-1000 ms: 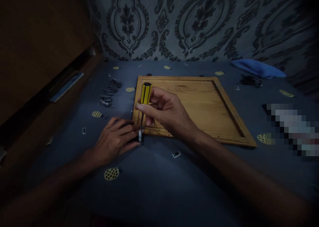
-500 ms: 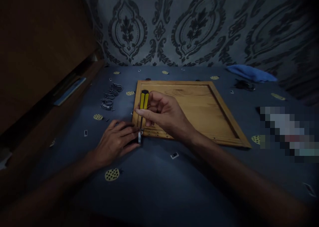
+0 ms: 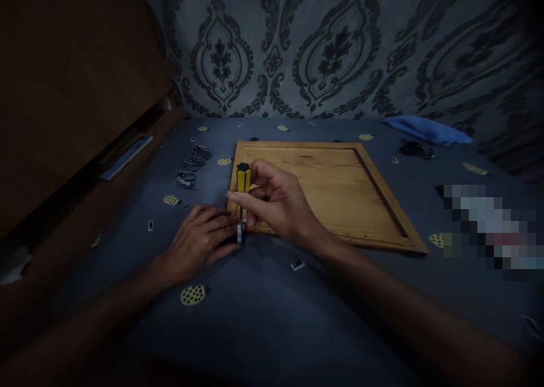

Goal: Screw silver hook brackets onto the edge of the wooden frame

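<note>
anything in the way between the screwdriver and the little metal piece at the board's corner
Nothing visible: the screwdriver in the right hand points down at the metal piece by the near left corner of the wooden board. The left hand is beside the piece, not between.

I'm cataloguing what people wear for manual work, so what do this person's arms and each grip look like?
The left grip and right grip are ungloved hands. The left forearm and right forearm taper toward the wrists, with no sleeve, watch or bracelet in view. No cables or markings can be made out; it's too dim to rule out rings.
</note>
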Demonstrator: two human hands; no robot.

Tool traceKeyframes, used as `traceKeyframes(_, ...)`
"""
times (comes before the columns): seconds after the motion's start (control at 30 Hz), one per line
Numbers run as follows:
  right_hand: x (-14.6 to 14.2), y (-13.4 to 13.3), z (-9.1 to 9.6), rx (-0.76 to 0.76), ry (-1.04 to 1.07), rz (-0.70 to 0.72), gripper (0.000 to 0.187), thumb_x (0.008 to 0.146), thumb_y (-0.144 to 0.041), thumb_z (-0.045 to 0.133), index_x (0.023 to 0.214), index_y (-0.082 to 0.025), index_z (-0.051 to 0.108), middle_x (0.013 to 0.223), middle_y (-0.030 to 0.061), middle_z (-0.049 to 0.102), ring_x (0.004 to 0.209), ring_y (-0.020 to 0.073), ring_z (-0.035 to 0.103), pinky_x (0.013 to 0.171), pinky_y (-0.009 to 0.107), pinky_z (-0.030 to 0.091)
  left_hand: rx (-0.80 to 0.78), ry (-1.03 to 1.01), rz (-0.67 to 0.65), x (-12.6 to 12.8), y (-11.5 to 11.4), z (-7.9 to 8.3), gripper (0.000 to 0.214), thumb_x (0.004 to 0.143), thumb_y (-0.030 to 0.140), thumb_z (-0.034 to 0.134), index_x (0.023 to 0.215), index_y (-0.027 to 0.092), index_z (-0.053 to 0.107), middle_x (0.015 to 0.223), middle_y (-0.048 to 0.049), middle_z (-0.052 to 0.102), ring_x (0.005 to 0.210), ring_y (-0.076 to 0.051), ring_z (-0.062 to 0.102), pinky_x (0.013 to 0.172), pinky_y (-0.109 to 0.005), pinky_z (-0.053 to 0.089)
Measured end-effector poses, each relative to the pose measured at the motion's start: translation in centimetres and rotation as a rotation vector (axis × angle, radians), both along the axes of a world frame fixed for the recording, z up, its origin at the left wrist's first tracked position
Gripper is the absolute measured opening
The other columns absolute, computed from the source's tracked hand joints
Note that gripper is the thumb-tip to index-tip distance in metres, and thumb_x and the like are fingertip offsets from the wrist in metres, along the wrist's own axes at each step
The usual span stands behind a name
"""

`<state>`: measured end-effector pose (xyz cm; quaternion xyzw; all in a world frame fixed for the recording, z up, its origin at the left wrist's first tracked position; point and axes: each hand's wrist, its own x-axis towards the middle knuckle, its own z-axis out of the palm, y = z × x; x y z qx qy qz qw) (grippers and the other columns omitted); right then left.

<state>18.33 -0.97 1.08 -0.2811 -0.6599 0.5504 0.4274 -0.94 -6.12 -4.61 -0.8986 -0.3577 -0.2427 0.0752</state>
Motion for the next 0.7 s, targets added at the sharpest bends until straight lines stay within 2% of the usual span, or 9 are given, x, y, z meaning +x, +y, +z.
traceKeyframes(0.13, 0.3, 0.2, 0.1, 0.022, 0.000, -0.005, 0.036, 0.082, -0.045, 0.080, 0.086, -0.025, 0.050, 0.074, -0.0061, 0.060, 0.045, 0.0098, 0.058, 0.042, 0.025, 0.048, -0.018, 0.010, 0.012, -0.1, -0.1, -0.1, 0.025, 0.104, 0.035, 0.058, 0.118, 0.019, 0.072, 0.113, -0.0064, 0.079, 0.109, -0.024, 0.067, 0.089, -0.040, 0.042)
traceKeyframes(0.27, 0.7, 0.8, 0.3, 0.054, -0.051, 0.129, 0.030, 0.090, -0.046, 0.070, 0.085, -0.022, 0.052, 0.066, -0.0047, 0.060, 0.053, 0.0116, 0.063, 0.052, 0.025, 0.053, -0.037, 0.028, 0.027, -0.2, -0.2, -0.2, 0.030, 0.103, 0.036, 0.060, 0.127, 0.020, 0.069, 0.114, -0.0072, 0.078, 0.107, -0.024, 0.067, 0.089, -0.040, 0.044)
traceKeyframes(0.33, 0.6, 0.8, 0.3, 0.054, -0.030, 0.134, 0.034, 0.088, -0.048, 0.072, 0.083, -0.021, 0.054, 0.068, -0.0041, 0.060, 0.052, 0.0106, 0.062, 0.050, 0.024, 0.052, -0.042, 0.021, 0.024, -0.2, -0.2, -0.3, 0.029, 0.103, 0.036, 0.060, 0.125, 0.020, 0.070, 0.114, -0.0067, 0.078, 0.108, -0.024, 0.067, 0.088, -0.040, 0.044)
traceKeyframes(0.43, 0.3, 0.7, 0.1, 0.032, 0.005, 0.059, 0.040, 0.080, -0.051, 0.081, 0.082, -0.021, 0.054, 0.074, -0.0047, 0.059, 0.049, 0.0081, 0.057, 0.045, 0.023, 0.049, -0.055, 0.006, 0.019, -0.3, -0.2, -0.4, 0.028, 0.103, 0.035, 0.060, 0.123, 0.020, 0.071, 0.117, -0.0069, 0.078, 0.112, -0.024, 0.067, 0.091, -0.041, 0.045)
traceKeyframes(0.5, 0.3, 0.8, 0.1, 0.013, 0.009, 0.033, 0.042, 0.078, -0.049, 0.083, 0.081, -0.022, 0.053, 0.075, -0.0042, 0.060, 0.054, 0.0092, 0.059, 0.047, 0.023, 0.051, -0.062, -0.004, 0.017, -0.3, -0.2, -0.4, 0.027, 0.102, 0.035, 0.062, 0.122, 0.019, 0.071, 0.118, -0.0068, 0.077, 0.114, -0.024, 0.067, 0.093, -0.042, 0.045)
traceKeyframes(0.6, 0.8, 1.1, 0.4, 0.030, 0.018, 0.077, 0.036, 0.081, -0.043, 0.082, 0.087, -0.020, 0.056, 0.081, -0.0021, 0.063, 0.063, 0.0107, 0.063, 0.055, 0.024, 0.055, -0.060, -0.016, 0.004, -0.2, -0.1, -0.3, 0.025, 0.102, 0.034, 0.062, 0.119, 0.018, 0.071, 0.117, -0.0061, 0.078, 0.113, -0.024, 0.067, 0.093, -0.040, 0.045)
traceKeyframes(0.7, 1.5, 1.4, 0.9, 0.054, -0.020, 0.159, 0.025, 0.087, -0.037, 0.076, 0.094, -0.018, 0.060, 0.077, -0.0029, 0.064, 0.061, 0.0098, 0.063, 0.061, 0.025, 0.057, -0.050, -0.024, -0.008, -0.1, -0.1, -0.1, 0.025, 0.103, 0.033, 0.061, 0.118, 0.017, 0.071, 0.116, -0.0061, 0.078, 0.112, -0.024, 0.067, 0.091, -0.040, 0.044)
